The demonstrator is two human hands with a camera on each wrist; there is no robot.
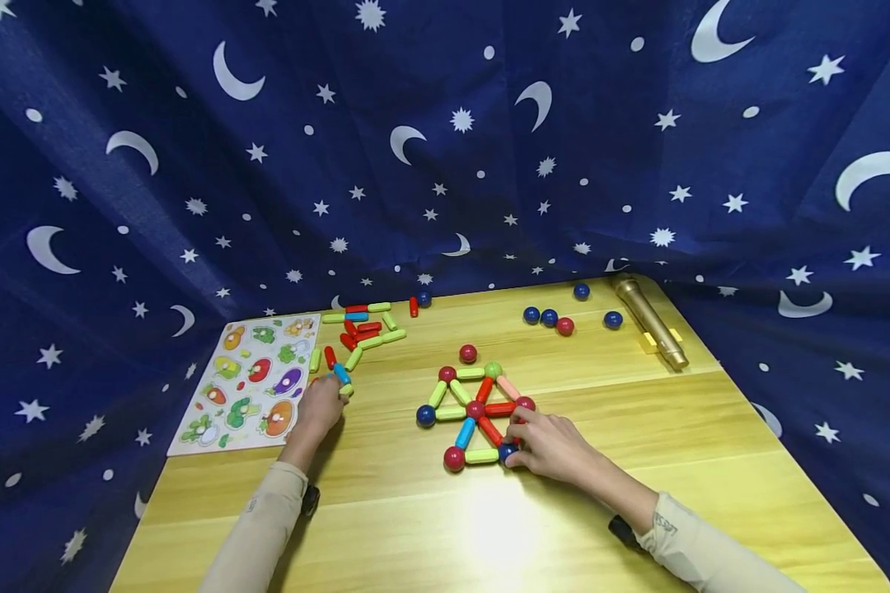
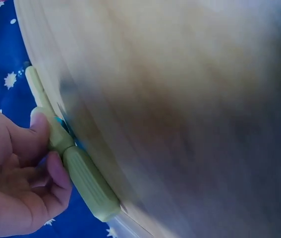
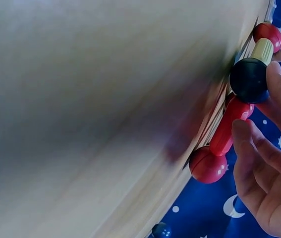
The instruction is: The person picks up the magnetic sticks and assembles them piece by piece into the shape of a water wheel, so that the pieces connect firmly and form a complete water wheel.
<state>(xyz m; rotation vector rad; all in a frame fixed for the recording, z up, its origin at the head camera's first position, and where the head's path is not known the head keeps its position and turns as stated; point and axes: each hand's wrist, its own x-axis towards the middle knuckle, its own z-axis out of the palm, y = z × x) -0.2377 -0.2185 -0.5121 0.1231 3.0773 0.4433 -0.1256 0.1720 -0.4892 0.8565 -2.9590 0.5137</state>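
Observation:
Flat on the table lies a figure of magnetic rods and balls, with a red ball [image 1: 475, 410] at its middle. On its right side my right hand [image 1: 552, 445] grips a red rod [image 3: 224, 130] between a red ball [image 3: 208, 164] and a dark blue ball [image 3: 250, 80]. The thumb lies against the blue ball; a fingertip touches the rod. Over the loose rods at the left, my left hand [image 1: 320, 405] pinches a light green rod [image 2: 56, 131] between thumb and curled fingers. Another green rod [image 2: 91, 183] lies end to end with it.
A vegetable picture board [image 1: 215, 428] lies at the left, beside several loose rods [image 1: 371, 342]. A single red ball [image 1: 468, 353] sits behind the figure. Several balls [image 1: 549, 318] and a gold microphone-like tube [image 1: 653, 323] stand near the back right edge. A starry blue curtain [image 1: 445, 165] surrounds the table.

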